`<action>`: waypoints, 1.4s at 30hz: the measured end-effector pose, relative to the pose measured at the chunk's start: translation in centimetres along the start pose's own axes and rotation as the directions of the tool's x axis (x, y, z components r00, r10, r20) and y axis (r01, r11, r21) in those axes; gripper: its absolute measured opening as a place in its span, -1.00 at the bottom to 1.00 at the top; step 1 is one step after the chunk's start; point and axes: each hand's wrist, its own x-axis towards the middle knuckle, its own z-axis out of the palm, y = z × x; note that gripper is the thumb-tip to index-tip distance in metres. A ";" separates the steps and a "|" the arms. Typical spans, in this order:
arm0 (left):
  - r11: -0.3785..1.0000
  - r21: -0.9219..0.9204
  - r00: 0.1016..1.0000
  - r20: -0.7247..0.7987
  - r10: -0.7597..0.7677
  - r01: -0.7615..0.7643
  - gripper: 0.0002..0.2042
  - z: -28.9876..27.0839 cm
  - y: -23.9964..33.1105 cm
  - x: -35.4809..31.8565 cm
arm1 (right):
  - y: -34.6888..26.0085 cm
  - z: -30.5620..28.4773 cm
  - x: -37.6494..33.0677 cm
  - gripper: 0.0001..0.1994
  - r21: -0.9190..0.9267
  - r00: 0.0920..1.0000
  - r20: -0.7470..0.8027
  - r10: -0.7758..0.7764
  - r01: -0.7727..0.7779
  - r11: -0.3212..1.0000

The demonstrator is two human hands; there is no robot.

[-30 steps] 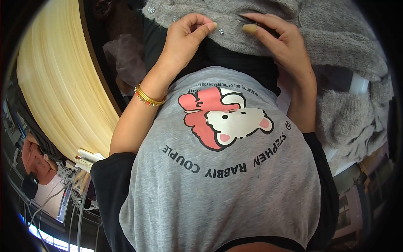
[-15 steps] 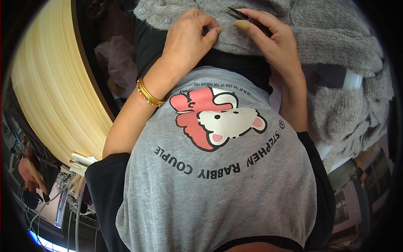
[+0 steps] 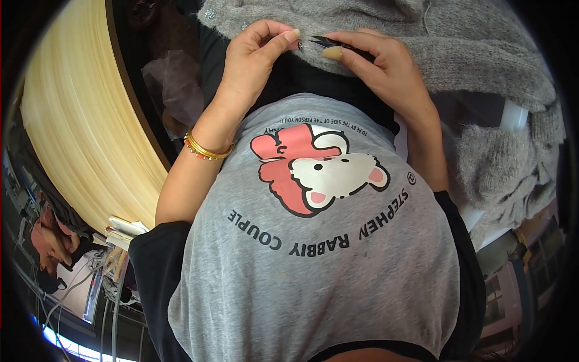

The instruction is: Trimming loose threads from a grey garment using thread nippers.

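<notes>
From where I stand, the slim black metal snips [image 3: 329,42] sit in the person's right hand [image 3: 392,69], held firmly between the thumb and fingers, just over the front edge of the fuzzy grey knitted garment [image 3: 482,57]. Their pointed end faces the person's left, aimed at the left fingertips, and their long axis runs crosswise, sloping slightly down toward the right palm; I cannot tell how far the blades are parted. The left hand [image 3: 253,57] has thumb and forefinger drawn together in a narrow pinch, though what lies between them is too small to make out. Right below that pinch is a small dark, glinting button [image 3: 300,45], and a round silvery sparkling button [image 3: 210,14] sits farther left, near the knit's edge. Only a short gap separates the snips' points from the pinching fingers. The garment's near edge crosses the black-clothed lap [image 3: 280,81], a dark strip that leaves some room between the hands and the grey printed shirt [image 3: 313,277]. Well to the left, the pale wood-grain tabletop [image 3: 78,108] ends in a dark border [image 3: 134,84], apart from both hands.
</notes>
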 end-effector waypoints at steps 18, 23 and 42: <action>0.998 0.060 0.999 -0.046 -0.014 0.017 -0.84 0.2 1.4 0.5 | -0.6 1.0 0.9 -0.75 -0.336 0.982 -0.060 -0.178 0.148 0.930; 0.188 0.908 0.866 0.271 0.421 -0.375 -0.09 -1.9 5.2 2.0 | -2.3 -2.0 0.3 -0.76 -0.088 0.973 -0.221 -0.071 0.052 0.995; 0.051 0.875 0.678 0.336 0.653 -0.482 0.17 7.5 14.5 15.3 | -6.7 -4.5 -2.4 -0.70 0.155 0.839 -0.533 -0.107 0.222 0.963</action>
